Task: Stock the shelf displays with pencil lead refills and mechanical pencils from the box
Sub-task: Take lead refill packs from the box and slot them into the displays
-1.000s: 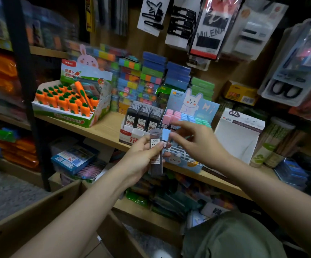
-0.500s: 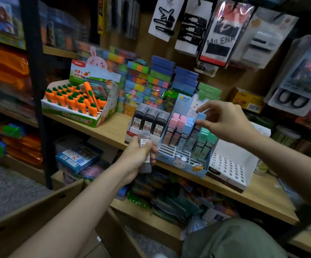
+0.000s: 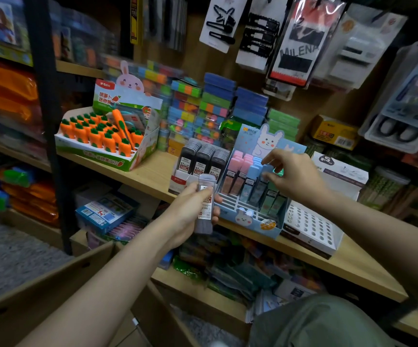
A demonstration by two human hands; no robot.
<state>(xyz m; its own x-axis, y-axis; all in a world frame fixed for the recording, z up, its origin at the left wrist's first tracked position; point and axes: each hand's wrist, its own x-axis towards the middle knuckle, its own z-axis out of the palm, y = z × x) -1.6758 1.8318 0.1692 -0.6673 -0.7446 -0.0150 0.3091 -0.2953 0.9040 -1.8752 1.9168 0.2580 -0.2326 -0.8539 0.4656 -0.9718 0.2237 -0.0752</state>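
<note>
My left hand (image 3: 188, 216) grips a grey pencil lead refill case (image 3: 205, 209) upright, in front of the shelf edge. Behind it stands a white display of black lead refills (image 3: 203, 157). Just to the right is a blue bunny display (image 3: 243, 217) with pink, blue and green refill cases in slanted rows. My right hand (image 3: 294, 177) reaches over that display, and its thumb and forefinger pinch the top of a blue refill case (image 3: 268, 169) standing in a back row. The front slots of the bunny display hold nothing.
A carrot-shaped item display (image 3: 102, 136) sits left on the wooden shelf (image 3: 153, 171). A white display with round holes (image 3: 310, 221) stands right of the bunny display. Stacked coloured packs fill the back. Hanging packs crowd above. An open cardboard box (image 3: 40, 296) is at lower left.
My right hand carried the blue refill case from beside my left hand over to the bunny display and lowered it into a back row. My left hand kept its grey case.
</note>
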